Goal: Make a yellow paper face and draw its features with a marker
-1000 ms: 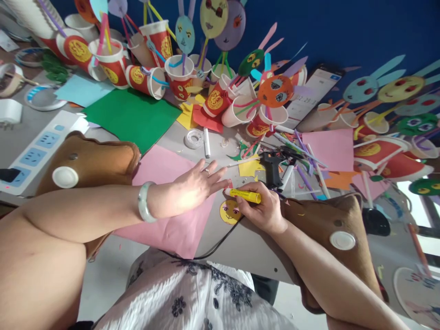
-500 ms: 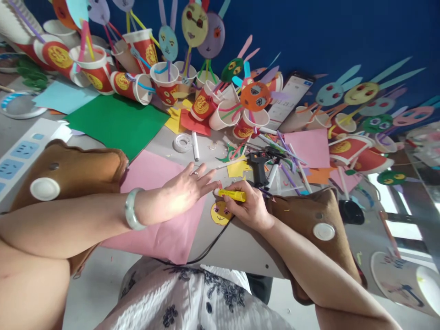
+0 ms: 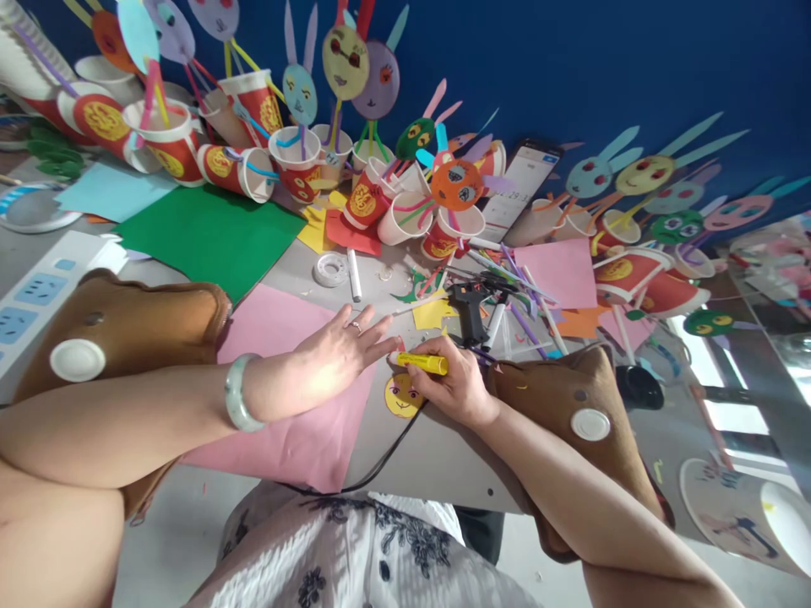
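My right hand [image 3: 461,384] is closed round a thick yellow marker [image 3: 426,363], which lies almost level with its pale end toward my left hand. My left hand [image 3: 326,355] is palm down with its fingers spread, above the edge of a pink paper sheet [image 3: 297,439]. Its fingertips come close to the marker's pale end, beside a small reddish bit I cannot make out. Just below the marker, on the grey table, lies a yellow paper disc [image 3: 400,399] with a drawn smiling face; my right fingers overlap its upper right edge.
A black glue gun [image 3: 469,312] lies beyond my right hand, among straws and paper scraps. Tape [image 3: 330,269] and a white stick [image 3: 354,277] are near the green sheet [image 3: 209,232]. Paper cups with face figures line the back. Brown cushions [image 3: 127,329] flank my forearms.
The whole view has shifted slightly, so the cups and figures appear a little further left. Both hands keep nearly the same pose, the right one still holding the marker.
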The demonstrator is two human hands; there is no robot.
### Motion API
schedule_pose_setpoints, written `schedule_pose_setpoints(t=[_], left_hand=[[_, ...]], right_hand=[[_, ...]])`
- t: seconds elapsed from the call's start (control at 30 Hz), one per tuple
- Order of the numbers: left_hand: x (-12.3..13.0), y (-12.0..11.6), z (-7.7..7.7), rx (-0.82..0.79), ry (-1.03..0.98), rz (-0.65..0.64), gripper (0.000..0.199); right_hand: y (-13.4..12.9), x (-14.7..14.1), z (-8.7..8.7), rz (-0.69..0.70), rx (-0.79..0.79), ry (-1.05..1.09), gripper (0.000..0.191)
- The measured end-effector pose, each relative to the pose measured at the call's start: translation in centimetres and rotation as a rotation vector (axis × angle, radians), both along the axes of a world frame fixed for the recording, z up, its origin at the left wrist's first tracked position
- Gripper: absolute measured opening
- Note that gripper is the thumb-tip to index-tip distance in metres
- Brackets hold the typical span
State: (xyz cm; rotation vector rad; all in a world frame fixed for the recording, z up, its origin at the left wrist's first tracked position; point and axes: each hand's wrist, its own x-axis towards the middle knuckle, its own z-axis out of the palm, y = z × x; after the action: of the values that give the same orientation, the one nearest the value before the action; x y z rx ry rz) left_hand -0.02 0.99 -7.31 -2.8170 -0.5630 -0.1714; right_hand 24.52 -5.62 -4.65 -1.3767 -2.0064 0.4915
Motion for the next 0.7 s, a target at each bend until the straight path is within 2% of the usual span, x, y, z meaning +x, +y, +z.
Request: schedule_pose_setpoints(t=[0.2, 0.7], left_hand=[[0.07, -0.06, 0.42, -0.018, 0.041, 0.008, 0.068], [0.05, -0.16, 0.23, 0.052, 0.075, 0.019, 0.068]], right_hand=[[0.14, 0.00, -0.08, 0.020, 0.047, -0.003, 0.010], [0.02, -0.01, 0.01, 0.033, 0.002, -0.007, 0.011]])
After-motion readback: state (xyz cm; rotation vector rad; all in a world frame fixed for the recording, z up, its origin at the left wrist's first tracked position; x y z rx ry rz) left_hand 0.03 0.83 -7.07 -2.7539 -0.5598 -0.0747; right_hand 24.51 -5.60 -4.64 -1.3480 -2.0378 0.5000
